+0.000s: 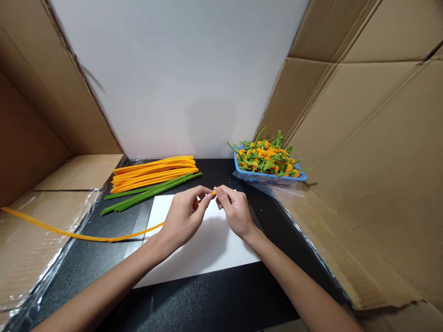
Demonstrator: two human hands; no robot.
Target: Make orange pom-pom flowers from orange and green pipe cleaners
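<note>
My left hand (pixel 182 219) and my right hand (pixel 235 212) meet above a white sheet of paper (pixel 221 253), fingertips close together. Both pinch a small orange coil (pixel 213 192) at one end of a long orange pipe cleaner (pixel 86 237). The pipe cleaner runs out of my left hand and trails far to the left, over the black tabletop and onto the cardboard. Part of the coil is hidden by my fingers.
Behind the hands lie a bundle of orange pipe cleaners (pixel 154 174) and a bundle of green ones (pixel 148 194). A blue basket (pixel 270 179) at back right holds orange-and-green pipe-cleaner flowers (pixel 266 159). Cardboard (pixel 363 152) lines the sides; a white wall (pixel 173 78) stands behind.
</note>
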